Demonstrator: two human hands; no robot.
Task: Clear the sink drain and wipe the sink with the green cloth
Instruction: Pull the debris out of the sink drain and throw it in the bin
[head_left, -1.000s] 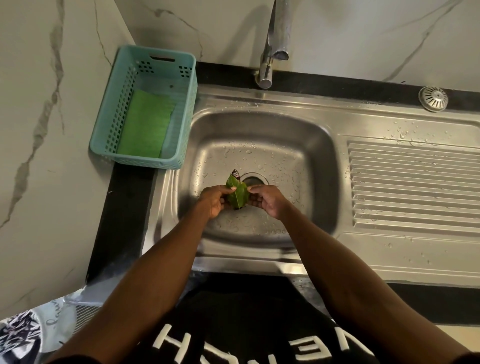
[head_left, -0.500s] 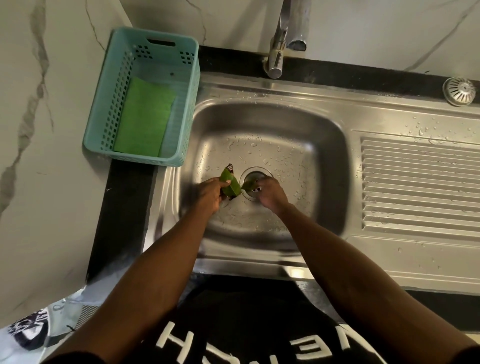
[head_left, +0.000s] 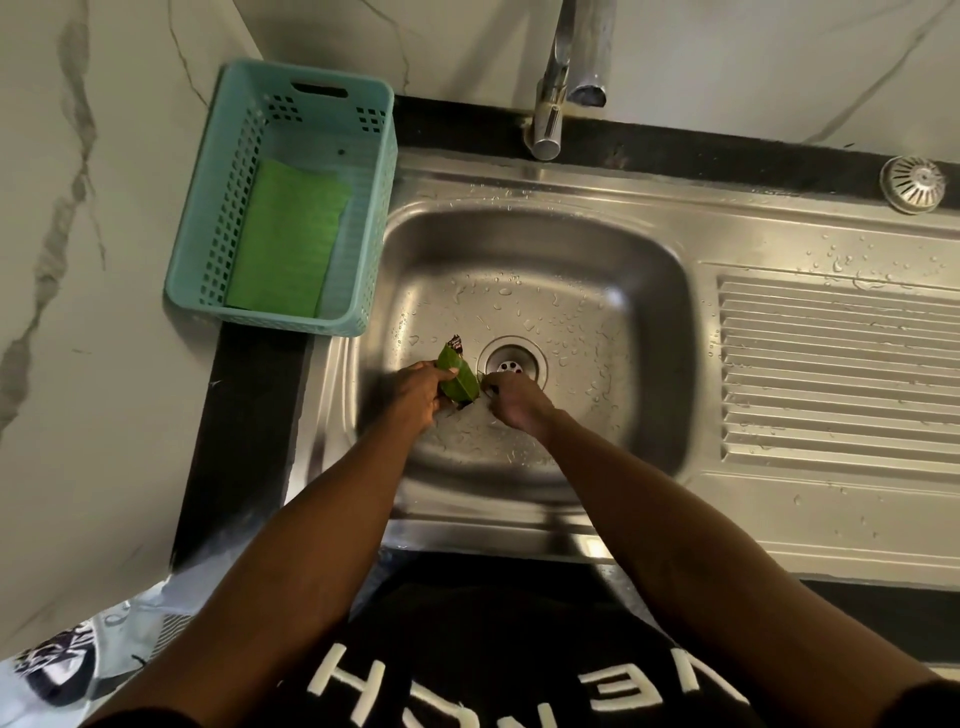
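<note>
Within the sink (head_left: 535, 249), the drain (head_left: 511, 361) had just come into view uncovered, so we judged the clearing nearly done. Left of the drain, our left hand (head_left: 418, 389) pinched the leaf (head_left: 457, 379), its long axis pointing up-left, away from us. Our right hand (head_left: 511, 400), curled just below the drain, seemed to pick at scraps; we couldn't tell.
</note>
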